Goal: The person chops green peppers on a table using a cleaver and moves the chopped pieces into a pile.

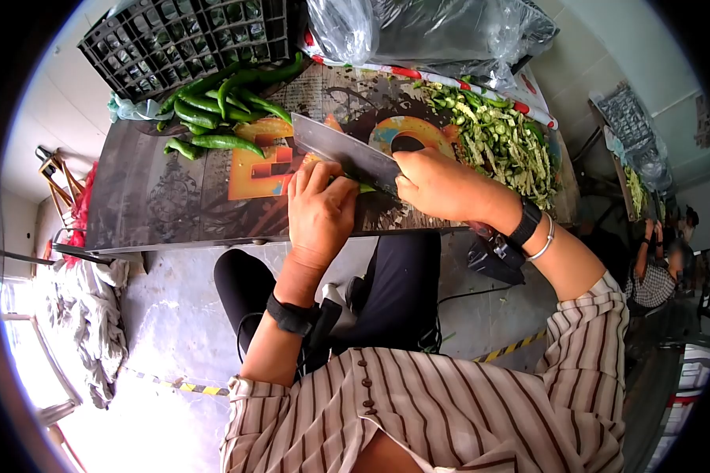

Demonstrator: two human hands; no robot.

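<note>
My right hand is wrapped round the handle of a cleaver, its wide blade slanting across the table in front of me. Close to the blade's lower edge, my left hand has its fingers curled down on a green chili pepper. Only a short green end of that pepper shows; my fingers and the blade hide the rest. Whole green peppers lie heaped at the table's back left. On the right spreads a pile of cut pepper pieces.
A black plastic crate stands at the back left, and clear plastic wrap covers something at the back. The printed tabletop ends just before my knees. A dark bag hangs near the front right edge. A mirror reflection or another person appears far right.
</note>
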